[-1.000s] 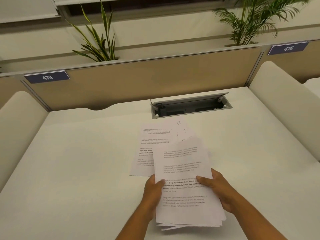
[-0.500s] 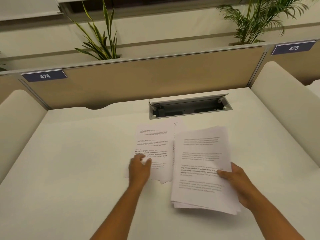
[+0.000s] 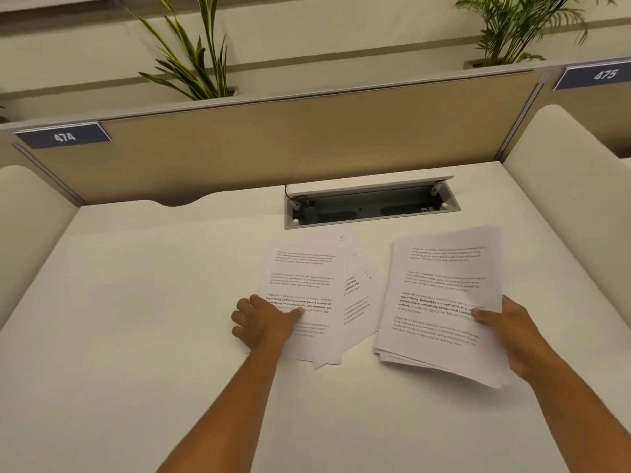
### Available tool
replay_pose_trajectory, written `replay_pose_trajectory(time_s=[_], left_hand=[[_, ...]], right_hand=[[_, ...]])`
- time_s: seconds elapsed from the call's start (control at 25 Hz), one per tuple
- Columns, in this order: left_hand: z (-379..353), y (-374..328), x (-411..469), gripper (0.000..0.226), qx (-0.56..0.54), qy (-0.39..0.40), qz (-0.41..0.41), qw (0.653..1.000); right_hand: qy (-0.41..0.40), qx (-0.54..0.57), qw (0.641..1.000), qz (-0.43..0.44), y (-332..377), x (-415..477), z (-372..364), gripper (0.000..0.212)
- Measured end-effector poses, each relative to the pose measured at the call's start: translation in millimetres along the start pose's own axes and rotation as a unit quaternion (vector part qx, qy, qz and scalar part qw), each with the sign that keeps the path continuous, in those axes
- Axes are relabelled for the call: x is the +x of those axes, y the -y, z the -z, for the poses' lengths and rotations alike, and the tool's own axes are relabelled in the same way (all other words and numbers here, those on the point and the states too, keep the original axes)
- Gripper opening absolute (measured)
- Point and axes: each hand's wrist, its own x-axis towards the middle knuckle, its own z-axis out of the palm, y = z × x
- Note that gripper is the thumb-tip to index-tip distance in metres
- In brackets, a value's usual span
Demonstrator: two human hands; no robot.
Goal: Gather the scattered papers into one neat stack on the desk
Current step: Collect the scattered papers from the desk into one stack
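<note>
A thick bundle of printed papers (image 3: 440, 302) is held at its right edge by my right hand (image 3: 508, 332), thumb on top, its lower edges fanned slightly above the white desk (image 3: 136, 319). To its left a few loose printed sheets (image 3: 304, 281) lie overlapping and skewed on the desk. My left hand (image 3: 266, 322) rests flat on the lower left corner of those loose sheets, fingers spread, thumb pressing the top page. A gap of bare desk separates the two groups of paper.
An open grey cable tray (image 3: 368, 206) is sunk into the desk just behind the papers. A tan partition (image 3: 307, 138) closes the back, with plants (image 3: 194, 56) above. Cream side panels (image 3: 563, 172) flank the desk left and right.
My right hand has carried the bundle off to the right, away from the loose sheets. My left hand let go of the bundle and now presses on the loose sheets.
</note>
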Motion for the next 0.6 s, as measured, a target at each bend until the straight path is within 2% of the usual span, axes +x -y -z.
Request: replay_pose_trajectory(time_s=[0.28,0.48,0.6], left_hand=[[-6,-37,-15,0.106,-0.001,0.019,-0.009,1.0],[6,-63,7,0.086,-0.058,0.059,0.02,0.996],[10,-78,19,0.088,-0.13,0.07,0.048,0.988]], right_hand=[[0.023,-0.112,0.993,0.019,-2,21,-15,0.039],[0.033,-0.143,0.989,0.011,-2,23,-16,0.04],[0.041,-0.146,0.988,0.004,-2,23,-18,0.041]])
